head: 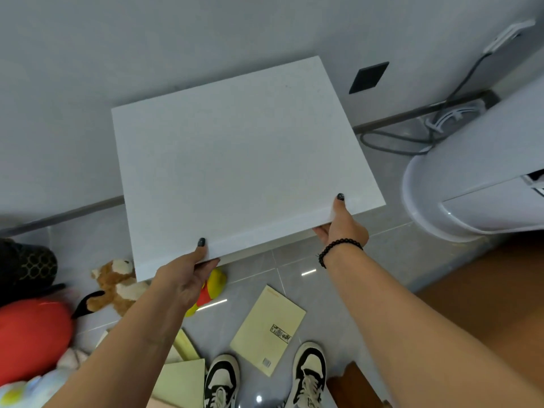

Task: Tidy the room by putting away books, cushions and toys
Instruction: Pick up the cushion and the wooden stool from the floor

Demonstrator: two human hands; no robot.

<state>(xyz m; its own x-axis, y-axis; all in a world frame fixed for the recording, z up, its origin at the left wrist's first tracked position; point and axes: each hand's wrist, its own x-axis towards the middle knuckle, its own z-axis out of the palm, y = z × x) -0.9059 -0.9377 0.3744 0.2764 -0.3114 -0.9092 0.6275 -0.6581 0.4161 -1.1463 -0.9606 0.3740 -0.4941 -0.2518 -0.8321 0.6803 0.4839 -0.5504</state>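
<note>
Both thumbs are pressing on top of a white square panel [235, 160] while the fingers [321, 232] are curling beneath its near edge; the left hand [184, 278] is gripping the near-left corner and the right hand [344, 228], wearing a beaded bracelet [338, 250], the near-right. The panel, probably a small white surface's top, is standing against the wall [147, 39]. On the tiled floor [338, 290] below, the task's things are lying untidied: a pale yellow book [270, 328] between panel and shoes [265, 378], more books [182, 378] at left, a brown plush dog [116, 285], a yellow-and-red toy [216, 285] and a red cushion [32, 337]. Judged step: positioning the surface before collecting. Next move: releasing it, reaching down to the nearest book.
</note>
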